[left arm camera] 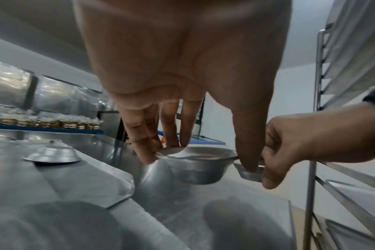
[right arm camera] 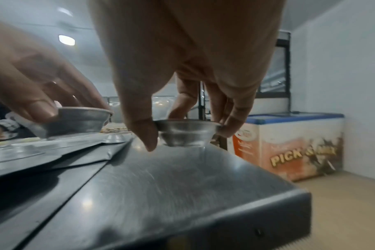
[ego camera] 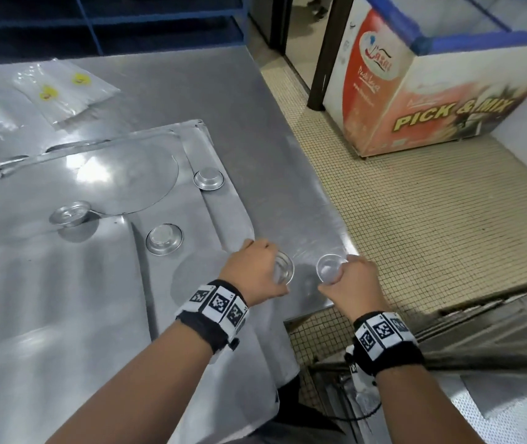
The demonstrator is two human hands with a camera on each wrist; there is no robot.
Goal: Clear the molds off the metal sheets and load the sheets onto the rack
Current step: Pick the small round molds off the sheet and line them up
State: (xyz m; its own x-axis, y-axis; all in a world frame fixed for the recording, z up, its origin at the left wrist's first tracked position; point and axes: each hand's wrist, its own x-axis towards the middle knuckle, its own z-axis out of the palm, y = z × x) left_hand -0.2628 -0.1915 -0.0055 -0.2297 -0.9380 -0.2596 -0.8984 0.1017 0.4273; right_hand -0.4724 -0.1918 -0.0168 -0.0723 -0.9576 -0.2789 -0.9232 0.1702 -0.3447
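Note:
My left hand [ego camera: 255, 267] pinches a small round metal mold [ego camera: 284, 268] by its rim, held just above the steel table near its right edge; in the left wrist view the mold [left arm camera: 196, 165] hangs between thumb and fingers. My right hand [ego camera: 352, 280] pinches a second mold [ego camera: 329, 268] beside it, seen as a shallow cup [right arm camera: 185, 133] just over the table corner. Overlapping metal sheets [ego camera: 63, 283] cover the table to the left. Three more molds sit on them, upside down [ego camera: 208, 179], [ego camera: 164, 239] and tilted [ego camera: 70, 213].
Clear plastic bags [ego camera: 63, 88] lie at the table's far side. A "Pick & Mix" freezer [ego camera: 416, 100] stands on the tiled floor to the right. A metal rack with sheets [left arm camera: 343, 152] stands right of the table. Blue shelving [ego camera: 127, 20] is behind.

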